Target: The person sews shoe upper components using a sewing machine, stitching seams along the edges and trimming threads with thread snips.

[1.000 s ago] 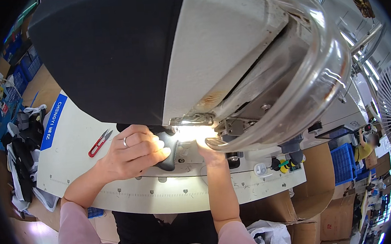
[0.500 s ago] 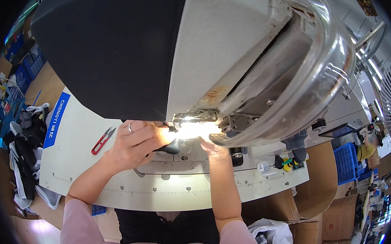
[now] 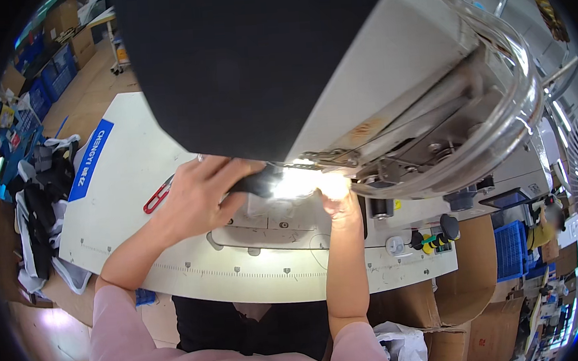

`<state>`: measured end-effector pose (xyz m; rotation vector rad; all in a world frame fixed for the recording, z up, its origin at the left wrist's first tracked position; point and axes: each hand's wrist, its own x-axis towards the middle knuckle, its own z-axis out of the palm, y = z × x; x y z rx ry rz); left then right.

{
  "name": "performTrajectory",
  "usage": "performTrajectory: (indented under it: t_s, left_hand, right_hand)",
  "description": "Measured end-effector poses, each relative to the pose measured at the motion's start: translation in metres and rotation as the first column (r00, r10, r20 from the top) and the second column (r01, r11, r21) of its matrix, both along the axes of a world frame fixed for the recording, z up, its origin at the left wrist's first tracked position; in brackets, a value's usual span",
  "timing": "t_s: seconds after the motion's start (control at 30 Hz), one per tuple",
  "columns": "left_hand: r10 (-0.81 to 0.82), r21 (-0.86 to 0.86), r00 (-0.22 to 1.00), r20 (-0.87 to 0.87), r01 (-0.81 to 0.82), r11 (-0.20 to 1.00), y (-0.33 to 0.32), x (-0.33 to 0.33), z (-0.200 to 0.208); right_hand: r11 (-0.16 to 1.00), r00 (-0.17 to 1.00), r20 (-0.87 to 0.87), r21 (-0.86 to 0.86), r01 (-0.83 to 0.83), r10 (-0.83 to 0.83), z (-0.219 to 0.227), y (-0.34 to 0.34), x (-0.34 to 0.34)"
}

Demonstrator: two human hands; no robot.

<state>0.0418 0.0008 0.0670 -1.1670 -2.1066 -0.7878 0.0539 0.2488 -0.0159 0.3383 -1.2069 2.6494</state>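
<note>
A sewing machine head [image 3: 370,101] with a black front [image 3: 247,62] hangs over the white table, hiding much of the needle area. Under it my left hand [image 3: 202,190] is closed on a black piece of material [image 3: 256,184], its fingers on top and the thumb below. The piece runs into a very bright lamp glare. My right hand [image 3: 339,202] reaches in from below on the other side of the glare; its fingertips are washed out, so their grip is unreadable. Beside my left hand lie red-handled thread snips [image 3: 156,198], partly covered by it.
A curved clear guard [image 3: 530,123] bows around the machine's right side. Small tools and a white round-cornered item [image 3: 395,245] sit on the table's right. Open cardboard boxes [image 3: 465,262] stand below; dark and white material [image 3: 40,218] is heaped at left.
My view has shifted, so the machine appears farther right. My left hand has loosened its bunched pose and lies over the black piece, now covering part of the snips.
</note>
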Motion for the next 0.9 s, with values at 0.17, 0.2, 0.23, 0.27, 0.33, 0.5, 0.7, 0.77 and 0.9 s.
performTrajectory:
  t_s: [0.17,0.2,0.23,0.27,0.33,0.5,0.7,0.77,0.9]
  left_hand:
    - [-0.004,0.437,0.931,0.366,-0.168,0.884,-0.021,-0.021,0.017]
    - [0.022,0.434,0.931,0.364,-0.191,0.880,-0.031,-0.020,0.025]
    - [-0.096,0.538,0.912,0.399,-0.148,0.830,-0.036,-0.016,0.034]
    - [-0.213,0.635,0.884,0.417,-0.115,0.764,-0.041,-0.013,0.042]
    - [-0.343,0.707,0.815,0.467,-0.111,0.699,-0.052,-0.006,0.054]
    - [-0.389,0.615,0.678,0.624,-0.119,0.779,-0.080,-0.001,0.064]
    - [-0.052,-0.039,0.998,-0.042,0.051,0.998,-0.077,0.001,0.071]
    - [-0.397,0.238,0.831,0.390,0.325,0.915,-0.051,0.001,0.054]
    - [-0.395,0.405,0.621,0.677,0.133,0.905,-0.037,-0.005,0.022]
  right_hand:
    - [0.066,0.403,-0.513,0.555,0.830,-0.758,0.042,-0.067,0.022]
    - [0.089,0.398,-0.586,0.484,0.871,-0.706,0.054,-0.089,0.038]
    - [0.096,0.318,-0.732,0.329,0.939,-0.603,0.049,-0.100,0.043]
    - [0.139,0.406,-0.877,0.382,0.913,-0.256,0.051,-0.101,0.054]
    - [0.160,0.457,-0.875,0.434,0.886,-0.159,0.059,-0.136,0.051]
    - [0.067,0.611,-0.764,0.612,0.788,-0.208,0.073,-0.153,0.029]
    - [0.406,0.969,-0.247,0.887,0.221,0.011,0.090,-0.134,0.071]
    - [0.524,0.977,-0.213,0.832,0.180,0.003,0.084,-0.119,0.081]
    - [0.677,0.977,-0.030,0.716,0.169,-0.212,0.081,-0.103,0.092]
